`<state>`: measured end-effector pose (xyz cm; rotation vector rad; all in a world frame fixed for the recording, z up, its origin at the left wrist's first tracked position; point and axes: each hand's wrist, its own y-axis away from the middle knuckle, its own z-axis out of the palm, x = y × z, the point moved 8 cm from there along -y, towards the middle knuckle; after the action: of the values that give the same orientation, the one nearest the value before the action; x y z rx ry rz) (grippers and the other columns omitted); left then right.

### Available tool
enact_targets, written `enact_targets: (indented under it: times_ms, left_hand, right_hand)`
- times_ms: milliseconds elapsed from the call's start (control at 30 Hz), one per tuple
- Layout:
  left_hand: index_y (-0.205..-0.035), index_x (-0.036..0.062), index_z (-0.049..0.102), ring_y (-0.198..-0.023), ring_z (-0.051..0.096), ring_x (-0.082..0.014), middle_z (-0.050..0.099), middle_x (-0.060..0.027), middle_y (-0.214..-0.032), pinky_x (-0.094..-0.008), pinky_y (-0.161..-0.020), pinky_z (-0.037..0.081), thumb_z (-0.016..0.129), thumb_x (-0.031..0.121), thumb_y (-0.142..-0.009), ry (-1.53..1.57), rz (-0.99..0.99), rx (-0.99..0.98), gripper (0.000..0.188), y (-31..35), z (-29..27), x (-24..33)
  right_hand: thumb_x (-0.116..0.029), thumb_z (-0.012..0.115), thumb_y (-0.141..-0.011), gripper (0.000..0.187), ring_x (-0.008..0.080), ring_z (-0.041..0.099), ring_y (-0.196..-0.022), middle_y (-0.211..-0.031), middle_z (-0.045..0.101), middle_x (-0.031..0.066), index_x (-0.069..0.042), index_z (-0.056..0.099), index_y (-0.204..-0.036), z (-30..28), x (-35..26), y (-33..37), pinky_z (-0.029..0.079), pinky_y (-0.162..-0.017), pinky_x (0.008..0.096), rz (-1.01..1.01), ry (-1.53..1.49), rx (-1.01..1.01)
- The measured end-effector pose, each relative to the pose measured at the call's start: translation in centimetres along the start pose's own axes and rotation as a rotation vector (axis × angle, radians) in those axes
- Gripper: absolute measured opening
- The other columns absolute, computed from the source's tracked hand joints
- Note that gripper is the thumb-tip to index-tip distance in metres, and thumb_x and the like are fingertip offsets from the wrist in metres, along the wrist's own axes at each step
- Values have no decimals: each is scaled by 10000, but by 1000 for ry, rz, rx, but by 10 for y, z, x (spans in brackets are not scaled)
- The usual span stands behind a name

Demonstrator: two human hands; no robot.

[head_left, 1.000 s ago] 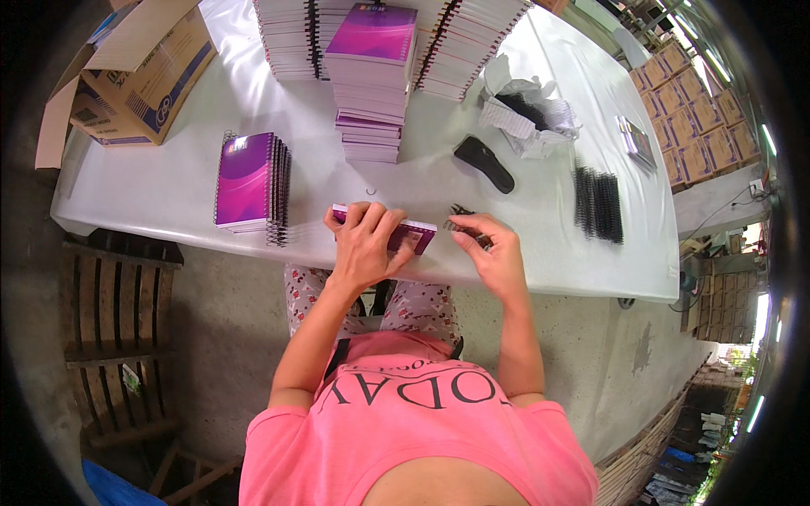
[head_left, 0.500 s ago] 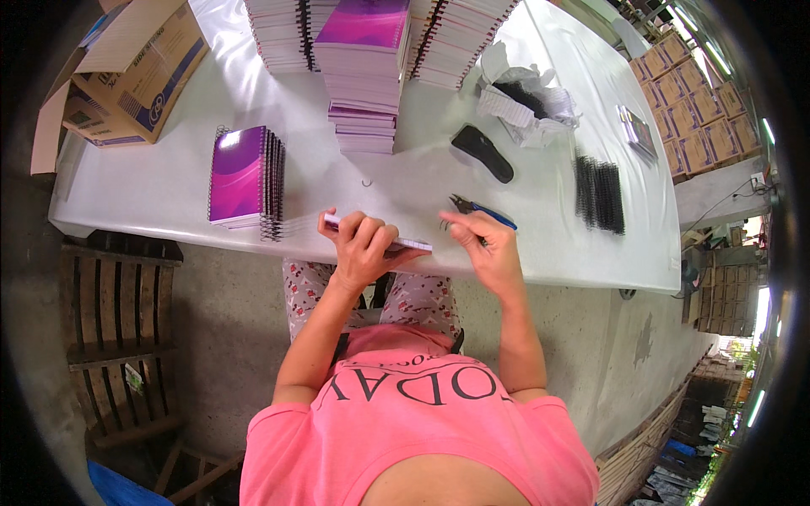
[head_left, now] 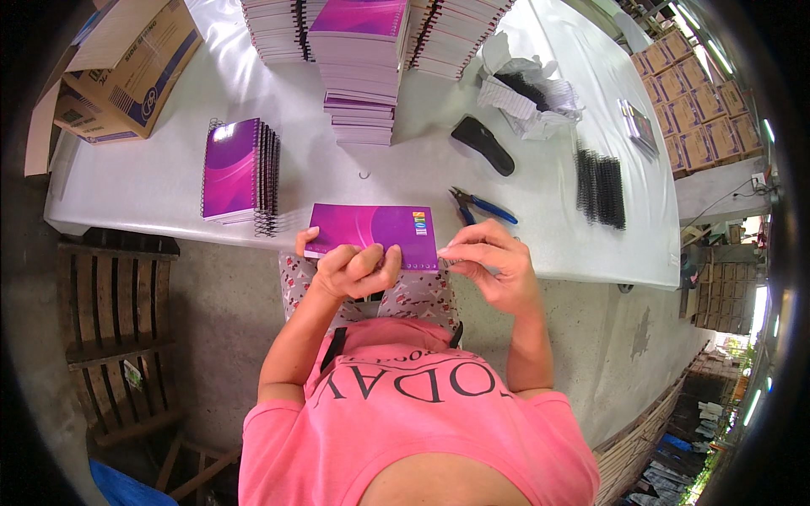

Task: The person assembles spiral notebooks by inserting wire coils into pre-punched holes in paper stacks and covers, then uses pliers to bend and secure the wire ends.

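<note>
At the table's near edge my left hand (head_left: 359,268) grips a purple notebook (head_left: 371,228). Punched holes run along the edge nearest me, and the cover faces up. My right hand (head_left: 498,266) pinches a thin spiral binding coil (head_left: 446,260) at the notebook's right corner; most of the coil is hidden by the fingers. Just beyond that hand lie blue-handled cutting pliers (head_left: 491,209), jaws apart. A small bent piece of wire (head_left: 364,175) rests past the notebook. To the left is a pile of coil-bound purple notebooks (head_left: 232,169).
Tall stacks of purple notebooks (head_left: 359,76) stand at the back. A black elongated object (head_left: 483,145) lies right of them, near crumpled paper (head_left: 527,97) holding black coils. Several black coils (head_left: 599,190) lie further right. An open cardboard box (head_left: 126,84) sits back left.
The notebook has turned from edge-on to cover up in my left hand. My right hand has come back toward me, bringing the coil to the notebook's right corner and uncovering the pliers.
</note>
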<state>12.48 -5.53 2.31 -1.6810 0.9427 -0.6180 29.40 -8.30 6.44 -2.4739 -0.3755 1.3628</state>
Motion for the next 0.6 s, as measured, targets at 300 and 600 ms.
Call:
enact_targets:
  times_ms: [300, 600]
  left_hand:
    - [-767, 195, 606, -874, 441, -202, 480, 45, -784, -454, -747, 251, 794, 285, -576, 314, -470, -612, 282, -15, 51, -19]
    - [-747, 144, 638, -907, 462, -235, 518, 16, -797, -462, -741, 258, 802, 342, -584, 417, -657, -785, 305, -4, 79, -28]
  right_hand:
    - [-22, 652, -800, 190, 191, 585, -766, -875, 615, 89, -26, 667, -990, 2, 16, -3, 470, -680, 280, 169, 148, -13]
    - [-124, 637, -861, 174, 204, 562, -680, -840, 607, 91, -17, 641, -997, 15, 44, -1, 450, -609, 311, 295, 153, -29]
